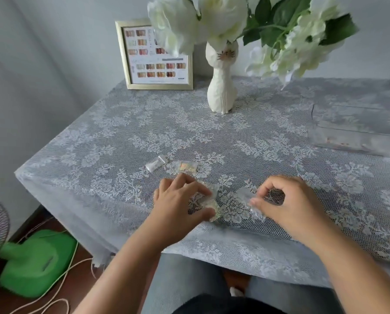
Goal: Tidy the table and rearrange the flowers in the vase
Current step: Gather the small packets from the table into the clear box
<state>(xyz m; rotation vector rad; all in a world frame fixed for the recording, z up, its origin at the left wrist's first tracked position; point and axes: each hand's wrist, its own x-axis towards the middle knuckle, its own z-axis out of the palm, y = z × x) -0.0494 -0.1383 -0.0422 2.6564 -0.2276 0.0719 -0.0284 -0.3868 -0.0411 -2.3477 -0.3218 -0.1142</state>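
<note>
Left hand [180, 200] pinching a shiny packet [208, 203], right hand [287, 200] pinching a clear packet [249, 200]; vase [222, 87] at 12 o'clock on the surface [99, 141].

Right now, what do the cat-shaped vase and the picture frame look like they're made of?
Cat-shaped vase: probably ceramic or plaster, matte cream, slightly uneven surface with painted whiskers. Picture frame: pale gold, brushed-looking sheen; metal or painted wood, can't tell which.
</note>
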